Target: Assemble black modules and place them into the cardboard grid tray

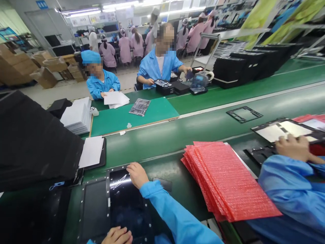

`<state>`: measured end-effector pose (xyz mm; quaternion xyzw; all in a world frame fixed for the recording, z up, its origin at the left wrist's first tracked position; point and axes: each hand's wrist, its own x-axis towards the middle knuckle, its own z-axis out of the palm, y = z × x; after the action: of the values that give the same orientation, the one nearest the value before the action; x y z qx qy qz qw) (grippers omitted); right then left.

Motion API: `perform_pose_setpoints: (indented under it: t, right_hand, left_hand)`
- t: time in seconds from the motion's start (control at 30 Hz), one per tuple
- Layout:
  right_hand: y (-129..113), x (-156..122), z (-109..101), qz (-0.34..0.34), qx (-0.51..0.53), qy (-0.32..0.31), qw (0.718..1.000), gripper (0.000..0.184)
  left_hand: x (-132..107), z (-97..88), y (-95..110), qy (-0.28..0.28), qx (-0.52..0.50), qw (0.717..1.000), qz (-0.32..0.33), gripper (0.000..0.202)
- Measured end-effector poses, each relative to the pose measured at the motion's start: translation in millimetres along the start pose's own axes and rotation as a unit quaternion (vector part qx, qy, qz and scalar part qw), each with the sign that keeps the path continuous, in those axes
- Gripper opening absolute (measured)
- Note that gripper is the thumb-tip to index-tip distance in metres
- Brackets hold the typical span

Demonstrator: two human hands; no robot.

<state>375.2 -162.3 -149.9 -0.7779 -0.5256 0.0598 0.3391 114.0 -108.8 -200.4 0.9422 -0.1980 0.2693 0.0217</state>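
Observation:
A glossy black screen panel lies at the front, on the right part of a black fixture dotted with small white points. My right hand is at the panel's far edge, its fingers bent together over the upper right corner. Near the lower left of the panel rests my left hand, fingers stretched side by side on the surface; the picture's bottom edge cuts it off. Beyond my right wrist a small dark flat piece lies on the green belt.
Red bubble-wrap pouches are stacked at right. A co-worker's hand touches a framed panel there. A black-covered bulk rises at left beside white sheets. Two people in blue work across the green conveyor; an open frame lies on it.

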Motion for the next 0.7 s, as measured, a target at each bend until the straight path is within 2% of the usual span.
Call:
perform_pose_setpoints:
  t: [0.03,0.1,0.17,0.23,0.27,0.33,0.43,0.5,0.53,0.6,0.63,0.7]
  right_hand:
    - [-2.8,0.4,2.5,-0.043,-0.013,-0.028,0.999,0.035]
    - [-5.1,-0.5,6.1,-0.087,-0.028,-0.057,0.994,0.037]
    - [-2.6,-3.1,5.4,-0.088,-0.035,-0.060,0.994,0.037]
    - [1.5,-5.1,-0.1,-0.066,-0.043,-0.071,0.994,0.038]
    - [2.4,-5.3,-3.7,-0.051,-0.051,-0.084,0.994,0.039]
    - [-0.9,-4.3,-10.0,-0.012,-0.075,-0.106,0.991,0.041]
    - [-20.7,-1.1,-11.5,0.051,-0.122,-0.111,0.985,0.049]
    - [-41.4,-2.4,-8.6,0.097,-0.161,-0.110,0.976,0.054]
    - [-53.0,-5.9,-7.2,0.121,-0.181,-0.117,0.969,0.055]
    - [-77.2,-22.1,-6.1,0.172,-0.212,-0.145,0.951,0.054]
    - [-89.5,-35.3,-6.3,0.192,-0.220,-0.162,0.943,0.054]
    - [-114.2,-69.4,-6.3,0.223,-0.227,-0.198,0.927,0.056]
  left_hand:
    - [6.8,-0.8,0.1,0.001,-0.010,1.000,0.002,0.020]
    - [15.9,1.3,5.0,0.049,-0.036,0.998,-0.020,0.018]
    - [20.2,8.1,14.6,0.122,-0.067,0.987,-0.083,0.022]
    - [23.8,14.8,24.2,0.150,-0.104,0.975,-0.125,0.024]
    - [26.4,16.3,27.4,0.134,-0.126,0.974,-0.130,0.022]
    - [32.9,13.7,28.6,0.060,-0.179,0.975,-0.118,0.023]
    - [36.0,-0.4,16.3,-0.024,-0.269,0.956,-0.113,0.030]
    - [21.1,-9.8,-0.5,-0.033,-0.305,0.940,-0.150,0.036]
    - [6.2,-12.9,-11.1,-0.031,-0.310,0.932,-0.185,0.039]
    - [-36.6,-14.9,-35.2,-0.027,-0.288,0.909,-0.301,0.040]
    - [-61.4,-13.7,-47.3,-0.034,-0.262,0.887,-0.378,0.039]
    - [-107.0,-7.2,-66.8,-0.088,-0.196,0.818,-0.533,0.044]
